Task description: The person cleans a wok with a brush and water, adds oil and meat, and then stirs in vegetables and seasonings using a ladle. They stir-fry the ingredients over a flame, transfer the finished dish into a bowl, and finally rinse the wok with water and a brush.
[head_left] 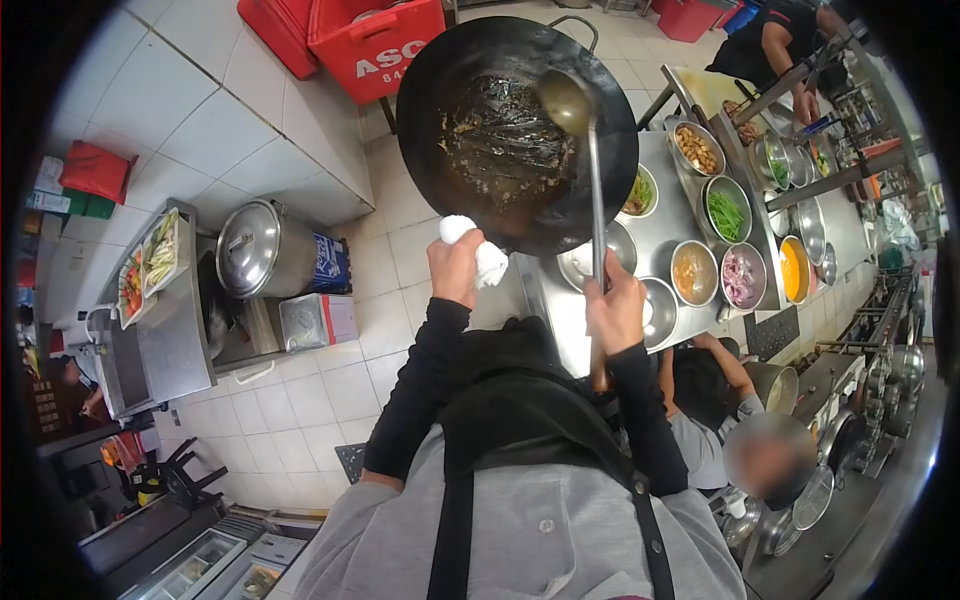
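A large dark wok hangs in front of me, tilted so that its inside shows, with a wet brown film and small bits on its bottom. My left hand is closed around a folded white cloth at the wok's near edge; whatever handle lies under the cloth is hidden. In my right hand is the long handle of a ladle, fingers wrapped round it. The ladle's bowl rests inside the wok on the right, and its wooden grip end points back toward me.
Right of the wok, a steel table carries bowls of green vegetables, sliced onions and fried pieces. A co-worker crouches at my right; another person stands beyond. At left are a lidded pot and red bin.
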Demonstrator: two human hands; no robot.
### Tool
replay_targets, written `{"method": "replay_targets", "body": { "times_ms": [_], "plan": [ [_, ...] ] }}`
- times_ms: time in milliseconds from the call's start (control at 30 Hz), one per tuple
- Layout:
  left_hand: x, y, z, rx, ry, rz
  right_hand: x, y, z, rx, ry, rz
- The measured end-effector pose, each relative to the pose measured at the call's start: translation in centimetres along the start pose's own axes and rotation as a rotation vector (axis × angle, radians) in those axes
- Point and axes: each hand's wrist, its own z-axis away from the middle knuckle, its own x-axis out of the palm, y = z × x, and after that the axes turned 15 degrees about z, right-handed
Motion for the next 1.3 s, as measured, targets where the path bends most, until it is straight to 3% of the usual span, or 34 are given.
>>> {"method": "replay_targets", "body": {
  "times_ms": [100,233,333,433,500,567,733,800,900,1000,1133,1233,1300],
  "plan": [
    [-0.2,-0.2,-0.1,0.080,-0.040,-0.084,1.0,-0.6,-0.3,0.240,-0.090,-0.199],
    [-0.4,-0.8,-1.2,0.166,-0.018,-0.181,0.1,-4.1,1.3,0.289,-0.448,-0.678],
    [-0.9,0.1,-2.3,0.016,0.016,-0.095,-1.2,-7.0,3.5,0.542,-0.624,-1.234],
    [-0.4,1.3,-1.7,-0.061,0.013,-0.002,-1.5,-4.5,3.3,0.667,-0.893,-1.764],
    [-0.6,1.2,-2.2,-0.117,-0.002,0.004,-2.5,-3.1,3.9,0.591,-0.815,-1.645],
    [-1.8,0.5,-3.5,-0.048,-0.067,-0.016,-5.0,-2.0,4.7,0.530,-0.726,-1.435],
    [-0.4,1.7,-3.7,0.020,0.029,-0.037,-9.5,1.7,6.9,0.319,-0.172,-0.482],
    [-0.1,1.9,-3.7,0.014,0.033,-0.025,-9.0,6.0,6.8,-0.125,0.214,0.215],
    [-0.3,1.4,-4.5,0.008,0.028,0.004,-8.1,10.7,7.3,-0.121,0.268,0.349],
    [-0.2,0.6,-5.0,0.009,0.043,0.007,-8.1,12.2,8.0,-0.024,0.165,0.360],
    [-0.7,-0.2,-6.0,-0.004,0.019,-0.008,-6.9,12.7,9.0,0.145,0.093,0.134],
    [-0.2,0.0,-5.9,0.001,0.022,0.008,-6.2,12.3,9.6,0.008,0.223,0.241],
    [-0.5,-0.4,-6.4,-0.009,0.021,0.020,-6.7,11.7,9.5,0.038,0.179,0.226]
  ]
}}
